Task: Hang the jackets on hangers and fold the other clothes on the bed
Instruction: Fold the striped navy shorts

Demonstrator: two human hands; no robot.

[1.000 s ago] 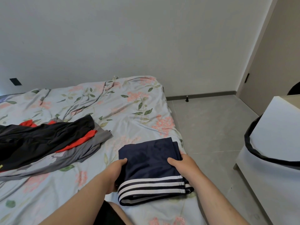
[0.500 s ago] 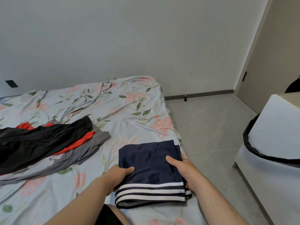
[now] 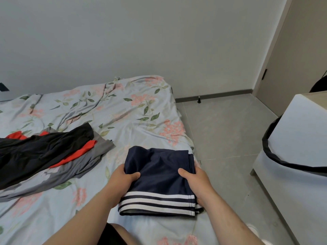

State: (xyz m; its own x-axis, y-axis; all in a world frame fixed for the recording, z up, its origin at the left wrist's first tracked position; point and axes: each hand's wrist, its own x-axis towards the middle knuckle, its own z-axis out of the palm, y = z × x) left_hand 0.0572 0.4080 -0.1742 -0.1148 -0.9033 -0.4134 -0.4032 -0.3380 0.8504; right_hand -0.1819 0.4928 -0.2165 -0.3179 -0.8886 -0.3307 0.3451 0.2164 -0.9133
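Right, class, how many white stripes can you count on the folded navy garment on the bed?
3. All cross the near hem of the navy garment, stacked: the top stripe, the middle stripe below, the bottom stripe at the edge. Folds may hide more.

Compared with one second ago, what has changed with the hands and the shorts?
The left hand has moved in from the left edge of the shorts and now grips it, thumb on top. The shorts' far edge has buckled a little. The right hand keeps its hold on the right edge, and the pile lies as before.
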